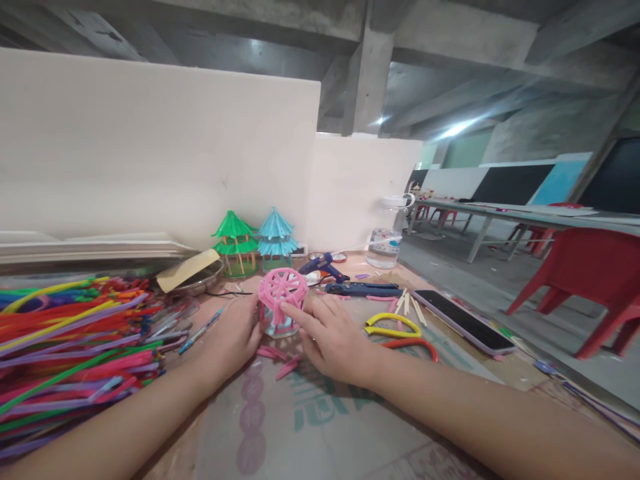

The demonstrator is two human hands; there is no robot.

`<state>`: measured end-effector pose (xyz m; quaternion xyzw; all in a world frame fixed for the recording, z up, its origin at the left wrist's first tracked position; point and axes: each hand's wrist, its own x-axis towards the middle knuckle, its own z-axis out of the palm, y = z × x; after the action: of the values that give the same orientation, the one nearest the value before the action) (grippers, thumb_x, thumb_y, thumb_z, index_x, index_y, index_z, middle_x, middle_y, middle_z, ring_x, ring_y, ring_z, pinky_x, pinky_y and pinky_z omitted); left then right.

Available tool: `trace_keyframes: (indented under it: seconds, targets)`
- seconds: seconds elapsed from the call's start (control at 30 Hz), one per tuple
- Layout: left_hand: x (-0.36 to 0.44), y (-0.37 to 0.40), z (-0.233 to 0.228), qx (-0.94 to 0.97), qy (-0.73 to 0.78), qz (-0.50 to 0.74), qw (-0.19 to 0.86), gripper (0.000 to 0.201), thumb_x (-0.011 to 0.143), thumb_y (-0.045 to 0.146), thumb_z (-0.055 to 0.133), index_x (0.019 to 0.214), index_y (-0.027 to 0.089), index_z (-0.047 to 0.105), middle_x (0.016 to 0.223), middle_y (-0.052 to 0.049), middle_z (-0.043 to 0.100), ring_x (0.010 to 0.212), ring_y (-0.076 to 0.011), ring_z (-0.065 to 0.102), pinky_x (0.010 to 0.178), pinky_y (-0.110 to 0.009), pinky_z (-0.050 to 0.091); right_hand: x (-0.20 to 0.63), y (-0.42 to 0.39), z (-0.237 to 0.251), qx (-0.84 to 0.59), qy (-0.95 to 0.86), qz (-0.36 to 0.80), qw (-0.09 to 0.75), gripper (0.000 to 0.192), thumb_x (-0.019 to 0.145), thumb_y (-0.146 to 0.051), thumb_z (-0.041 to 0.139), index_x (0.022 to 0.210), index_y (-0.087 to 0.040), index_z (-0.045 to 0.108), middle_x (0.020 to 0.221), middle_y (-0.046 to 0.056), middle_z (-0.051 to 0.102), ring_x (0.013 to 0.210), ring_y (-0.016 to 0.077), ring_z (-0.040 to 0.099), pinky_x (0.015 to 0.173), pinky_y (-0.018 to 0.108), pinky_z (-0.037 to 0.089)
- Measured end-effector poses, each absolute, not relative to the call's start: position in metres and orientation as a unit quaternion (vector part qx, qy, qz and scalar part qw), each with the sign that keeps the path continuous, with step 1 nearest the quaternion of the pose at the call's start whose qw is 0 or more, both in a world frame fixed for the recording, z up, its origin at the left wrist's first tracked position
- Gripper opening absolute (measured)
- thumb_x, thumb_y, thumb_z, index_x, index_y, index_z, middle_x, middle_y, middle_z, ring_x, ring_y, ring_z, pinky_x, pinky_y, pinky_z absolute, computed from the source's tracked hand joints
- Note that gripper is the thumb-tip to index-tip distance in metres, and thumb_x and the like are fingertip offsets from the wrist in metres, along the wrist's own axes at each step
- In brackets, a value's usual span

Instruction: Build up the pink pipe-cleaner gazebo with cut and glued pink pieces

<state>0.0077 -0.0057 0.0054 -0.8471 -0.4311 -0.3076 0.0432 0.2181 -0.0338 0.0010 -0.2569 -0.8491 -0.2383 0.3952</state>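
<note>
A small pink pavilion model point(283, 288) made of pipe cleaners, with a round spoked roof frame, stands in front of me. My left hand point(241, 328) is closed around its left side, the fingers partly hidden behind it. The index finger of my right hand point(334, 333) presses a short pink strip hanging at the front of the roof, while the thumb rests low on the right side. Cut pink pipe cleaner pieces point(287, 367) lie just below the model on the plastic-covered table.
Bundled coloured pipe cleaners point(75, 347) fill the left, beside a pen point(201, 331). Behind stand green point(234, 243) and blue point(275, 239) pavilions, a glue gun point(327, 267) and a water bottle point(385, 233). Pliers point(365, 289), scissors point(400, 327), sticks point(410, 307) and a phone point(465, 322) lie right.
</note>
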Motion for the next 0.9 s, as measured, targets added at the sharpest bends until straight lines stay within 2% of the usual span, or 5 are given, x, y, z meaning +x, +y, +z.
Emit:
trace_keyframes:
  seconds: [0.3, 0.37, 0.5, 0.6, 0.9]
  targets:
    - [0.006, -0.005, 0.004, -0.844, -0.442, -0.301, 0.039, 0.023, 0.082, 0.020, 0.046, 0.103, 0.018, 0.052, 0.105, -0.013, 0.063, 0.102, -0.0291, 0.058, 0.088, -0.044, 0.045, 0.219, -0.035, 0.003, -0.249, -0.847, -0.246, 0.400, 0.040, 0.083, -0.009, 0.042, 0.123, -0.011, 0.051, 0.088, 0.010, 0.055, 0.082, 0.0217, 0.046, 0.072, 0.036, 0.040]
    - [0.006, -0.005, 0.003, -0.834, -0.455, -0.311, 0.012, 0.020, 0.081, 0.021, 0.048, 0.100, 0.019, 0.053, 0.101, -0.012, 0.064, 0.098, -0.0283, 0.060, 0.084, -0.042, 0.046, 0.219, -0.036, 0.003, -0.245, -0.846, -0.231, 0.413, 0.033, 0.084, -0.010, 0.041, 0.115, -0.011, 0.054, 0.088, 0.010, 0.056, 0.083, 0.0209, 0.046, 0.073, 0.034, 0.040]
    - [0.005, -0.001, 0.000, -0.822, -0.474, -0.314, -0.036, 0.015, 0.081, 0.022, 0.048, 0.095, 0.019, 0.054, 0.091, -0.009, 0.066, 0.086, -0.0258, 0.063, 0.076, -0.039, 0.049, 0.220, -0.036, 0.005, -0.225, -0.858, -0.202, 0.416, 0.013, 0.086, -0.016, 0.045, 0.081, -0.016, 0.057, 0.077, 0.006, 0.055, 0.075, 0.0181, 0.044, 0.068, 0.031, 0.037]
    - [0.004, 0.002, -0.003, -0.822, -0.467, -0.323, -0.047, 0.018, 0.081, 0.021, 0.048, 0.099, 0.020, 0.053, 0.092, -0.008, 0.066, 0.088, -0.0251, 0.063, 0.077, -0.038, 0.049, 0.221, -0.034, 0.006, -0.226, -0.861, -0.191, 0.413, 0.021, 0.087, -0.022, 0.045, 0.068, -0.017, 0.053, 0.072, 0.005, 0.052, 0.072, 0.0174, 0.042, 0.067, 0.030, 0.036]
    - [0.004, 0.001, -0.001, -0.828, -0.458, -0.321, -0.043, 0.023, 0.080, 0.019, 0.048, 0.103, 0.018, 0.054, 0.097, -0.010, 0.066, 0.093, -0.0257, 0.062, 0.082, -0.039, 0.047, 0.244, -0.010, 0.025, -0.291, -0.853, -0.205, 0.382, 0.030, 0.089, -0.024, 0.043, 0.063, -0.016, 0.054, 0.063, 0.004, 0.054, 0.064, 0.0153, 0.045, 0.064, 0.028, 0.034]
